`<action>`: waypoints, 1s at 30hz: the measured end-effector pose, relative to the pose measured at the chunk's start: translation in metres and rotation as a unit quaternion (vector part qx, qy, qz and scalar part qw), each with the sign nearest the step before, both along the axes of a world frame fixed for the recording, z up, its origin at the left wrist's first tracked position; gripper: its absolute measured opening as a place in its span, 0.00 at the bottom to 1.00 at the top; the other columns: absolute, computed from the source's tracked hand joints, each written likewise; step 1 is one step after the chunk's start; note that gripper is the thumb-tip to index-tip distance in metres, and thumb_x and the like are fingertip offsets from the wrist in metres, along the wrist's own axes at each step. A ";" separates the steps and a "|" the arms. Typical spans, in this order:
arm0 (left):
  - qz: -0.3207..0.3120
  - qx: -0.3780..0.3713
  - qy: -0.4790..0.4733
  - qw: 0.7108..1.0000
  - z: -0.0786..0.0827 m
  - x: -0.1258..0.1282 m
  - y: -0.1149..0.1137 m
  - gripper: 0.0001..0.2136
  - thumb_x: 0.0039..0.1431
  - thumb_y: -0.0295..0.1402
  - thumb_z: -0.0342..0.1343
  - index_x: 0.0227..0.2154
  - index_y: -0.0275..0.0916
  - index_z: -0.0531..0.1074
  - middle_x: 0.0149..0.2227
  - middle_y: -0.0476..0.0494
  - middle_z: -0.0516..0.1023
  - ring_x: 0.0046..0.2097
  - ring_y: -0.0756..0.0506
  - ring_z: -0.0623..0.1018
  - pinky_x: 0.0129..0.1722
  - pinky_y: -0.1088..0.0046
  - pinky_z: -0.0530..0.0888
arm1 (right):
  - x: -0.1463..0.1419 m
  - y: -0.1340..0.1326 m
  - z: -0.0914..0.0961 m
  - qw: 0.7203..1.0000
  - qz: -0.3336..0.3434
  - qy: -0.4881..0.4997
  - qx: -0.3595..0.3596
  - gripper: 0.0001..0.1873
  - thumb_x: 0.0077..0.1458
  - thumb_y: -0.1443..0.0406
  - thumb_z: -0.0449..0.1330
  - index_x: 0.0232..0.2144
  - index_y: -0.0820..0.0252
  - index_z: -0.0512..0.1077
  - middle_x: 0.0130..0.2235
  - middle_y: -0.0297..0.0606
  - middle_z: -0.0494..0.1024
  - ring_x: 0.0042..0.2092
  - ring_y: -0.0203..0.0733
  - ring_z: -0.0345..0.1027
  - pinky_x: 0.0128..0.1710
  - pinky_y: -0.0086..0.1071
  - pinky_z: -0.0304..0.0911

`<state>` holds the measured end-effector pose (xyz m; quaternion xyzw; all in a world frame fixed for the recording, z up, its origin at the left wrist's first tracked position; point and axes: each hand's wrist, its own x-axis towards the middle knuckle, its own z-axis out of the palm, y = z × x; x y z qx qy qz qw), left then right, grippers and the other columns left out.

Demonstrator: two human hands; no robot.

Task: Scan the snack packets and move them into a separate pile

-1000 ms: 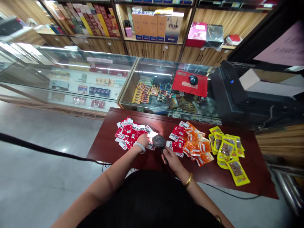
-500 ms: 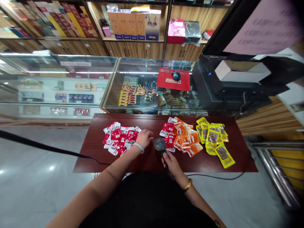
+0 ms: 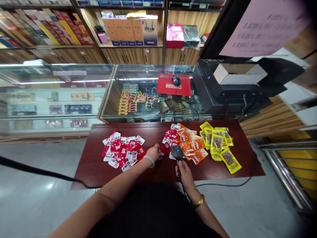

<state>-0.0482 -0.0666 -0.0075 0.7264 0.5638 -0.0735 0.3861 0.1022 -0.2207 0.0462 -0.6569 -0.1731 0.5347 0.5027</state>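
Observation:
My left hand (image 3: 154, 152) is closed on the edge of a red snack packet (image 3: 164, 149), between the two red groups on the dark wooden table (image 3: 85, 158). A black handheld barcode scanner (image 3: 177, 152) is in my right hand (image 3: 185, 172), fingers wrapped round its handle, its head beside that packet. To the left lies a pile of red and white packets (image 3: 123, 150). A smaller red group (image 3: 170, 135) touches the orange packets (image 3: 190, 143), which the scanner head partly overlaps in view. Yellow packets (image 3: 218, 142) lie at the right.
Behind the table stands a glass display counter (image 3: 109, 96), with a red mouse pad (image 3: 162, 87) and a mouse (image 3: 176, 80) on it. A black machine (image 3: 205, 92) carries an open white box (image 3: 230, 77). A cable (image 3: 223, 185) runs along the table's front edge. Metal rails (image 3: 279, 168) stand at right.
My left hand has taken hold of a red packet near the smaller red group. The scanner in my right hand has moved a little right. The whole view has shifted slightly.

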 end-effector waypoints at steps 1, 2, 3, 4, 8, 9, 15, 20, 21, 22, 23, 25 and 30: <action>0.030 -0.013 -0.009 0.999 -0.003 -0.008 -0.001 0.18 0.49 0.41 0.62 0.40 0.42 0.64 0.34 0.48 0.76 0.35 0.46 0.76 0.34 0.74 0.66 | -0.002 0.003 0.001 1.000 0.012 0.006 -0.002 0.23 0.51 0.44 0.57 0.32 0.58 0.68 0.22 0.28 0.66 0.21 0.32 0.56 0.20 0.26 0.53; 0.056 -0.019 -0.017 0.998 -0.005 -0.016 -0.002 0.18 0.48 0.41 0.62 0.39 0.43 0.64 0.33 0.49 0.76 0.34 0.47 0.76 0.33 0.75 0.66 | -0.004 0.006 0.002 1.000 0.025 0.015 -0.005 0.23 0.51 0.44 0.58 0.32 0.57 0.68 0.22 0.28 0.66 0.21 0.32 0.56 0.20 0.26 0.54; 0.077 -0.019 -0.022 0.997 -0.006 -0.023 -0.003 0.18 0.47 0.41 0.63 0.38 0.43 0.64 0.32 0.50 0.76 0.34 0.47 0.76 0.32 0.76 0.65 | -0.007 0.010 0.002 0.999 0.041 0.025 -0.007 0.23 0.51 0.44 0.58 0.32 0.57 0.68 0.23 0.28 0.67 0.21 0.32 0.57 0.20 0.26 0.54; 0.094 -0.016 -0.027 0.995 -0.007 -0.030 -0.004 0.18 0.47 0.41 0.63 0.37 0.43 0.63 0.32 0.50 0.76 0.33 0.47 0.76 0.31 0.76 0.65 | -0.011 0.015 0.003 0.998 0.057 0.032 -0.008 0.23 0.50 0.45 0.58 0.33 0.57 0.68 0.23 0.28 0.67 0.21 0.32 0.57 0.20 0.26 0.54; 0.142 0.005 -0.047 0.989 -0.006 -0.056 -0.008 0.18 0.45 0.40 0.64 0.36 0.42 0.63 0.31 0.50 0.75 0.33 0.48 0.75 0.32 0.76 0.65 | -0.029 0.035 0.006 0.991 0.131 0.037 -0.006 0.25 0.48 0.43 0.59 0.35 0.58 0.68 0.21 0.28 0.67 0.20 0.33 0.58 0.20 0.27 0.55; 0.151 0.010 -0.051 0.987 -0.005 -0.062 -0.009 0.18 0.45 0.40 0.64 0.35 0.42 0.63 0.31 0.50 0.74 0.33 0.48 0.75 0.32 0.75 0.65 | -0.034 0.040 0.007 0.988 0.148 0.036 -0.007 0.26 0.48 0.43 0.59 0.36 0.58 0.69 0.21 0.27 0.67 0.20 0.33 0.57 0.20 0.27 0.54; 0.206 0.013 -0.050 0.977 0.004 -0.094 -0.011 0.20 0.44 0.41 0.64 0.37 0.40 0.64 0.32 0.50 0.74 0.34 0.47 0.75 0.33 0.75 0.65 | -0.057 0.059 0.013 0.973 0.225 0.048 0.005 0.30 0.46 0.41 0.58 0.38 0.59 0.69 0.19 0.27 0.66 0.18 0.33 0.56 0.18 0.27 0.53; 0.285 0.025 -0.013 0.958 0.018 -0.124 -0.007 0.20 0.47 0.43 0.63 0.39 0.40 0.64 0.34 0.46 0.76 0.36 0.45 0.76 0.34 0.73 0.66 | -0.068 0.068 0.007 0.965 0.253 0.067 -0.001 0.32 0.46 0.42 0.60 0.43 0.59 0.68 0.18 0.26 0.66 0.17 0.32 0.55 0.17 0.27 0.52; 0.301 0.034 -0.005 0.953 0.020 -0.132 -0.006 0.20 0.48 0.43 0.62 0.40 0.40 0.63 0.35 0.45 0.76 0.37 0.45 0.76 0.34 0.73 0.66 | -0.070 0.069 0.006 0.964 0.257 0.067 -0.006 0.32 0.46 0.42 0.60 0.44 0.60 0.68 0.18 0.25 0.66 0.17 0.32 0.55 0.17 0.27 0.52; 0.314 0.044 0.003 0.948 0.022 -0.139 -0.004 0.20 0.49 0.44 0.61 0.41 0.40 0.63 0.36 0.44 0.77 0.37 0.45 0.77 0.34 0.73 0.66 | -0.072 0.069 0.004 0.963 0.262 0.067 -0.010 0.32 0.46 0.42 0.60 0.44 0.60 0.68 0.18 0.25 0.66 0.17 0.32 0.56 0.17 0.26 0.52; 0.325 0.054 0.012 0.944 0.023 -0.146 -0.003 0.20 0.51 0.45 0.60 0.42 0.40 0.62 0.37 0.43 0.77 0.37 0.44 0.77 0.35 0.73 0.66 | -0.073 0.069 0.003 0.961 0.267 0.066 -0.010 0.32 0.46 0.42 0.60 0.44 0.60 0.68 0.19 0.25 0.66 0.17 0.32 0.56 0.17 0.26 0.52; 0.338 0.066 0.034 0.938 0.023 -0.159 0.000 0.20 0.52 0.46 0.58 0.43 0.40 0.62 0.37 0.42 0.77 0.38 0.43 0.77 0.35 0.72 0.66 | -0.075 0.069 0.000 0.958 0.278 0.064 -0.005 0.32 0.48 0.43 0.59 0.44 0.60 0.68 0.19 0.25 0.67 0.17 0.31 0.56 0.18 0.26 0.52; 0.322 0.118 0.097 0.934 0.020 -0.177 -0.001 0.20 0.52 0.47 0.56 0.42 0.40 0.63 0.39 0.40 0.75 0.44 0.41 0.75 0.41 0.69 0.66 | -0.079 0.069 -0.004 0.957 0.284 0.061 -0.004 0.30 0.49 0.43 0.59 0.42 0.60 0.68 0.19 0.25 0.66 0.17 0.31 0.56 0.18 0.25 0.52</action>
